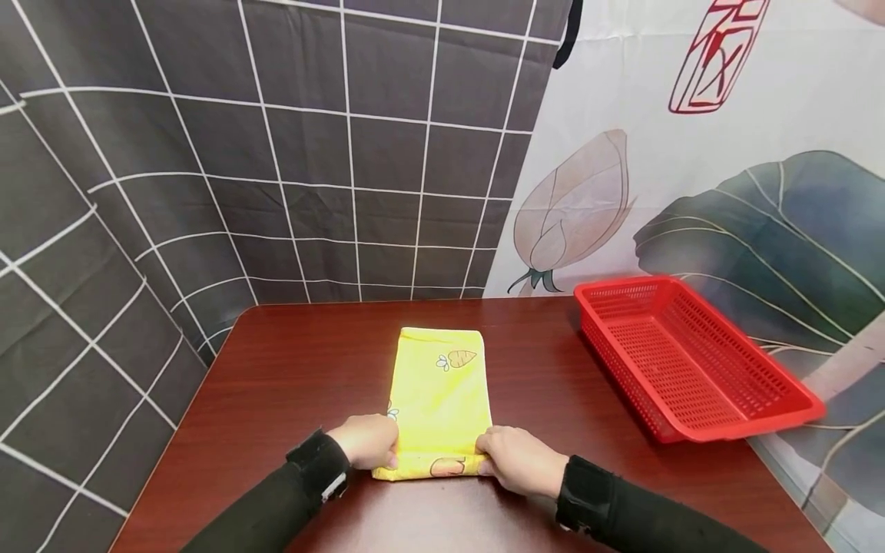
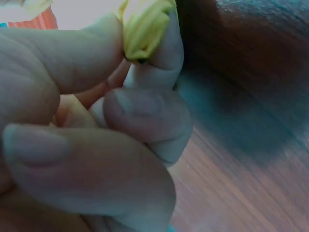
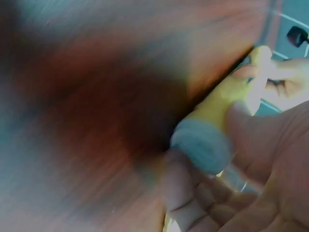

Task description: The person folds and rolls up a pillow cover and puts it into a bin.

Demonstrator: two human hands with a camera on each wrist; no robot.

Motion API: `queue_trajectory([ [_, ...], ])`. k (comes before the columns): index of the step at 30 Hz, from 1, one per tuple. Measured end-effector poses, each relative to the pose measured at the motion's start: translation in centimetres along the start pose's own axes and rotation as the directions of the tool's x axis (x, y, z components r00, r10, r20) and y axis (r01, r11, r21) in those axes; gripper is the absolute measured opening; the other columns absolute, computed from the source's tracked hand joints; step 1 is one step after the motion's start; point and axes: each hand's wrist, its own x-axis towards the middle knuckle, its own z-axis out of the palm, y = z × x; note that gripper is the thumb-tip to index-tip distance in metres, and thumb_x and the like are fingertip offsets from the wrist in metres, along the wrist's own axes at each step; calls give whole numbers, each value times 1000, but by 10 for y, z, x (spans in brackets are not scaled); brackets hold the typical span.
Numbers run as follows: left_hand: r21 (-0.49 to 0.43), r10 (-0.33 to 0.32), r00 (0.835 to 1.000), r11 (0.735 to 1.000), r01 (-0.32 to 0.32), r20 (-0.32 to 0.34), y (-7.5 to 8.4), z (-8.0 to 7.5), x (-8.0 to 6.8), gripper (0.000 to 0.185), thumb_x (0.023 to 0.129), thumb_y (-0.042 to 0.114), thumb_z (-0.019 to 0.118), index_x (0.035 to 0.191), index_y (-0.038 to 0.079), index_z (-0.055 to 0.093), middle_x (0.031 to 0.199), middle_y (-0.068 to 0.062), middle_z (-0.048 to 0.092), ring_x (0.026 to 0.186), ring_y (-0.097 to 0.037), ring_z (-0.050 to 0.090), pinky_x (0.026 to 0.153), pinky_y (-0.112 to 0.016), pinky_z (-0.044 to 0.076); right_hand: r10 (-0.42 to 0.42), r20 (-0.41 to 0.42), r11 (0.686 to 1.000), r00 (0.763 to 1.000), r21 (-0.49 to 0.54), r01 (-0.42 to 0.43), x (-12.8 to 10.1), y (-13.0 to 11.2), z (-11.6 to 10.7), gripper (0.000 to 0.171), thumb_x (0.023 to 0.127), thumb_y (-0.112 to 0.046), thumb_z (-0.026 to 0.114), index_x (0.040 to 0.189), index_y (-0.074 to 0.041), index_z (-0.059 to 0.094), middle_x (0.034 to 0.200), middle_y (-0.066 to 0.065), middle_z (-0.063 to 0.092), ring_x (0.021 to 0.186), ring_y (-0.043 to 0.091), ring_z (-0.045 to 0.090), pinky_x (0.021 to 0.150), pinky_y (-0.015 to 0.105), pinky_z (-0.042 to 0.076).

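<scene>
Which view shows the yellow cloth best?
The head view: the whole folded yellow cloth lies on the table, both hands at its near edge. The left wrist view shows only a pinched bunch of it; the right wrist view shows a blurred yellow strip.

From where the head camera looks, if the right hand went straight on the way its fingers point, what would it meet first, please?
The right hand pinches the near right corner of the folded yellow cloth, fingers pointing leftward. Going on, it would probably meet the left hand, which grips the opposite corner. Depth is unclear.
</scene>
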Motion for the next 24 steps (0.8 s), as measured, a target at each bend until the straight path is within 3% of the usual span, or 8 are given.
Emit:
queue_trajectory([
  [5, -7, 27, 999, 1000, -27, 22, -8, 5, 10, 35, 85, 24, 88, 67, 17, 59, 65, 5, 52, 62, -14, 49, 61, -37, 45, 100, 29, 983, 995, 154, -104, 8, 4, -4, 21, 90, -16, 83, 76, -16, 67, 68, -9, 51, 64, 5, 43, 62, 23, 41],
  [10, -22, -57, 998, 998, 58, 37, -10, 8, 16, 36, 82, 31, 91, 72, 15, 60, 67, 2, 55, 64, -17, 53, 62, -39, 48, 186, 58, 943, 981, 270, -195, 14, 10, -6, 28, 86, -14, 87, 72, -16, 63, 63, -10, 53, 60, 5, 46, 60, 22, 40],
  [14, 40, -119, 992, 992, 121, -43, -10, 11, 15, 38, 79, 40, 92, 79, 13, 65, 71, -2, 60, 69, -22, 59, 65, -44, 52, 199, 31, 944, 979, 262, -200, 16, 9, -4, 28, 84, -12, 87, 68, -15, 64, 61, -10, 54, 59, 5, 46, 58, 22, 40],
  [16, 98, -82, 989, 991, 94, -121, -6, 13, 10, 37, 78, 39, 94, 80, 14, 66, 71, -2, 62, 70, -22, 61, 66, -45, 54, 210, 13, 944, 978, 259, -206, 18, 8, -3, 27, 83, -11, 88, 68, -15, 65, 62, -9, 54, 60, 7, 47, 59, 23, 41],
  [18, 174, 28, 973, 985, 13, -231, 0, 16, 3, 32, 79, 31, 93, 77, 16, 64, 70, 1, 60, 68, -20, 60, 64, -43, 53, 224, -2, 943, 975, 254, -216, 19, 7, -3, 27, 82, -11, 89, 72, -14, 65, 64, -7, 55, 61, 9, 48, 59, 24, 41],
  [20, 242, 162, 936, 966, -86, -314, 9, 19, -6, 29, 82, 19, 87, 73, 18, 60, 68, 3, 56, 64, -17, 56, 59, -37, 49, 237, -21, 947, 971, 227, -226, 20, 6, -2, 29, 82, -13, 91, 74, -16, 63, 65, -7, 54, 62, 11, 48, 59, 26, 41],
  [22, 301, 270, 887, 940, -160, -373, 14, 26, -13, 25, 83, 11, 81, 73, 19, 60, 69, 5, 54, 62, -16, 53, 57, -33, 46, 238, -54, 960, 970, 166, -227, 19, 4, -1, 31, 81, -17, 92, 75, -18, 61, 67, -7, 52, 64, 11, 47, 60, 28, 40],
  [24, 301, 310, 861, 933, -195, -403, 19, 33, -21, 22, 85, 7, 77, 74, 19, 62, 71, 4, 55, 63, -15, 53, 57, -31, 46, 211, -109, 977, 971, 68, -205, 17, 1, 2, 31, 82, -19, 91, 74, -21, 61, 68, -7, 51, 64, 11, 47, 59, 29, 40],
])
